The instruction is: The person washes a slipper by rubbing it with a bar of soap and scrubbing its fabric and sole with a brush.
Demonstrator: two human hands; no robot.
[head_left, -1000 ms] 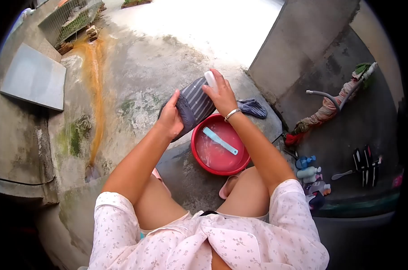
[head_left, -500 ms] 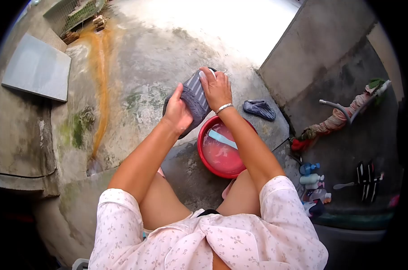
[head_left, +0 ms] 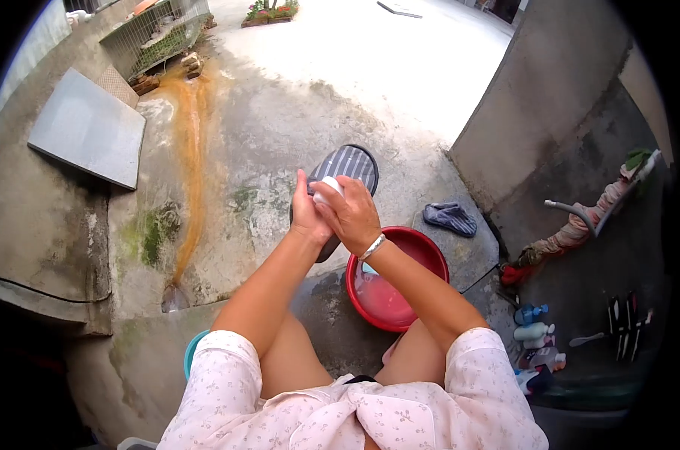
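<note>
A grey slipper with white stripes (head_left: 345,163) is held up in front of me, toe pointing away. My left hand (head_left: 308,214) grips it near the middle, thumb up along its side. My right hand (head_left: 357,219), with a silver bracelet at the wrist, is closed around a white bar of soap (head_left: 327,190) over the slipper's opening. Below my right forearm stands a red basin (head_left: 353,289) of cloudy water. A light blue piece (head_left: 368,268) shows in it, mostly hidden by the arm. The matching slipper (head_left: 450,219) lies on the concrete to the right.
Several bottles (head_left: 533,331) stand along the right side near a wrapped pipe with a hose end (head_left: 569,206). A pale board (head_left: 92,127) leans at the left. An orange stain (head_left: 194,150) runs down the concrete. A teal rim (head_left: 193,352) shows beside my left leg.
The slipper has come lower and turned, so its striped toe now points away. My right hand has moved from the striped part back toward the opening, beside my left hand. The view has shifted.
</note>
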